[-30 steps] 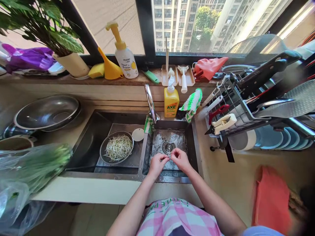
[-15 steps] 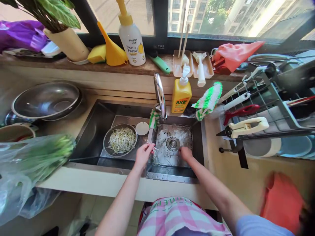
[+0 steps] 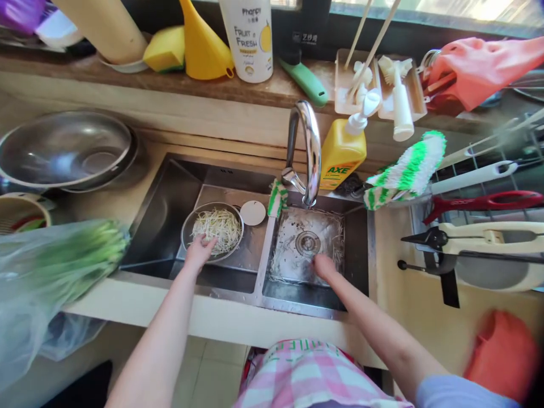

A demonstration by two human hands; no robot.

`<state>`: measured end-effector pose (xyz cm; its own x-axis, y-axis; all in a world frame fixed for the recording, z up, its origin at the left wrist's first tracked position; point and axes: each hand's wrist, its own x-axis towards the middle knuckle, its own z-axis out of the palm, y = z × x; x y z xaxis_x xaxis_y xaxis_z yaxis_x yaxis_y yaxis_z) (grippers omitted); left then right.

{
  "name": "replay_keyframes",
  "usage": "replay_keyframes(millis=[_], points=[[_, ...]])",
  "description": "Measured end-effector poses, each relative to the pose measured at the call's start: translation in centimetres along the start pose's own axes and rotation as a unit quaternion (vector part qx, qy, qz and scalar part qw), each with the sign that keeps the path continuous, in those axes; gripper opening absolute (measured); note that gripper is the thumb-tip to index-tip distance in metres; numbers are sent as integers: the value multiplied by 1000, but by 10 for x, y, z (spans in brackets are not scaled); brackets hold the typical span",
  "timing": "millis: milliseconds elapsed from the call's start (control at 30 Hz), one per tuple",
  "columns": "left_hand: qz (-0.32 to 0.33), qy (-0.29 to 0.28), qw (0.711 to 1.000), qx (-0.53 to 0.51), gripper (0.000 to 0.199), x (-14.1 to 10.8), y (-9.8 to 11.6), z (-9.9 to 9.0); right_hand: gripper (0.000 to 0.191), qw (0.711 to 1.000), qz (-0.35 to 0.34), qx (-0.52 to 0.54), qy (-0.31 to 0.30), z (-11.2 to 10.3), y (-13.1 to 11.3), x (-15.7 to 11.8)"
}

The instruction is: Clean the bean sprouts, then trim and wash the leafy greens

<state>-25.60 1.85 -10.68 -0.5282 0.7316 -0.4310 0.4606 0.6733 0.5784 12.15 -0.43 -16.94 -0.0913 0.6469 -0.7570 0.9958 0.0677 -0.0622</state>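
My left hand (image 3: 199,253) reaches over the near rim of a round metal bowl (image 3: 184,228) in the left sink basin. Its thumb and fingers are apart and touch the heap of bean sprouts (image 3: 220,228) inside. Low in the right basin, my right hand (image 3: 324,266) is closed, just on the near side of the drain (image 3: 307,243). Its fingertips are turned away, so anything in them is hidden. Thin loose bits like sprout roots lie scattered on the wet basin floor.
A chrome faucet (image 3: 312,147) arches over the right basin. Beside it stand a yellow AXE bottle (image 3: 342,153) and a green-white cloth (image 3: 408,170). A white disc (image 3: 253,213) lies by the bowl. Bagged greens (image 3: 85,255) rest at left; shears (image 3: 480,238) jut from the rack at right.
My left hand has moved left from the divider, where it pinched a thin pale strand, to the bowl, and its fingers have parted. My right hand stays low in the right basin. The view has shifted.
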Motion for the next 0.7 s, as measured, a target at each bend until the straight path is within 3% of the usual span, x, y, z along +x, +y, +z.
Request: replay_keyframes(millis=[167,300,367,500,700], points=[[42,-79,991,-98,50,-38,0,17,23,995,-91,-16,-28,4,-41,-13],[58,-122,977,-164,47,-78,20,26,41,996,-86,-15,-12,16,-50,-8],[55,-137,972,-183,44,-96,33,30,44,997,-75,-11,-10,23,-49,-2],[61,-184,961,-199,35,-120,53,39,24,996,-80,10,-40,27,-38,9],[88,-267,942,-185,27,-147,71,66,22,996,-56,67,-21,-1,-4,8]])
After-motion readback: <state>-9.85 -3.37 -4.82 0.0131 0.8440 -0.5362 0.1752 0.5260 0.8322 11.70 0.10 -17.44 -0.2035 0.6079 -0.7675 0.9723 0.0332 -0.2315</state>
